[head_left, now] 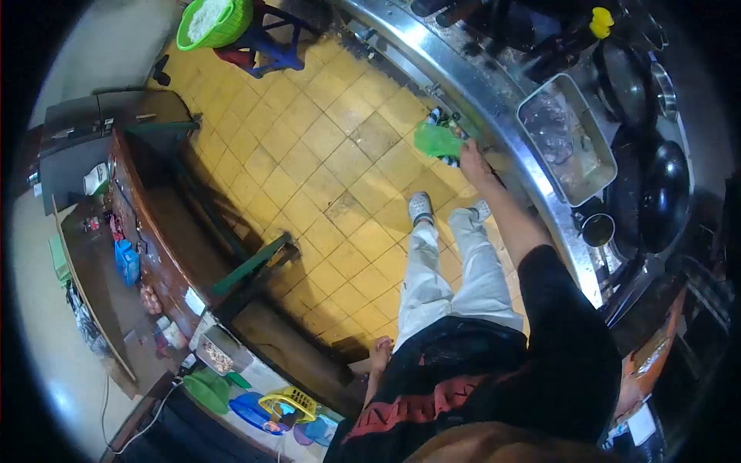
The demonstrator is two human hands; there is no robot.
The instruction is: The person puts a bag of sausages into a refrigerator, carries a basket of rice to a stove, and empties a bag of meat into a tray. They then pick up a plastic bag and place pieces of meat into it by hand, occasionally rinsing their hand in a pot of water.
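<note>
My right hand [472,163] reaches down to the front of the steel stove counter [494,108], its fingers closed at a spot beside a bright green plastic-looking piece [438,140]. What the fingers grip there is too small to make out. Small dark and pale parts show around the green piece, low against the counter front. Beside my thigh hangs my left hand [380,353], with loosely bent fingers and nothing visible in it.
On the counter stand a rectangular metal tray [531,116], dark pans [665,194] and a small metal cup [598,230]. A green basket [235,19] of white food rests on a blue stool [287,38]. Left lies a cluttered wooden table [166,255]; yellow tiles [309,185] cover the floor.
</note>
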